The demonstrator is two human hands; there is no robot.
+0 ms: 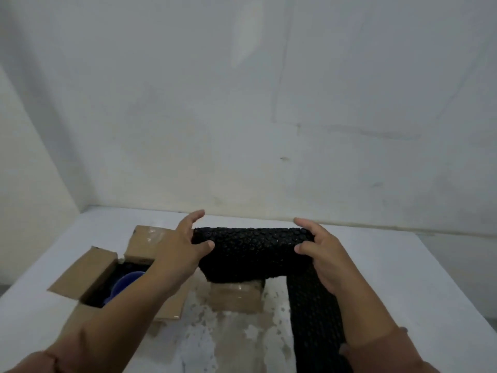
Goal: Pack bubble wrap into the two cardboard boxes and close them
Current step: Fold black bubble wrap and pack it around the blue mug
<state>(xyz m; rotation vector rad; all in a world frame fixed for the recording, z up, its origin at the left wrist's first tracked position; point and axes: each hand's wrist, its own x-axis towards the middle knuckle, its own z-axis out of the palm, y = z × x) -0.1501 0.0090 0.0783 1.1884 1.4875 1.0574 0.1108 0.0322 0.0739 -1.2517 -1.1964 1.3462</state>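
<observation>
A strip of black bubble wrap (pixel 252 254) is held up above the table, folded over, with a long tail hanging down at the right toward the frame's bottom. My left hand (pixel 185 246) grips its left end, thumb in front and fingers behind. My right hand (pixel 320 251) grips its right end the same way. An open cardboard box (pixel 88 273) stands at the left with its flaps spread; black wrap and a blue object (pixel 126 281) lie inside. A second cardboard box (pixel 236 294) sits below the held wrap, mostly hidden by it.
The boxes stand on a white table (pixel 403 278) with worn, stained patches near the front middle. A pale wall rises right behind the table's far edge, and another wall closes in on the left.
</observation>
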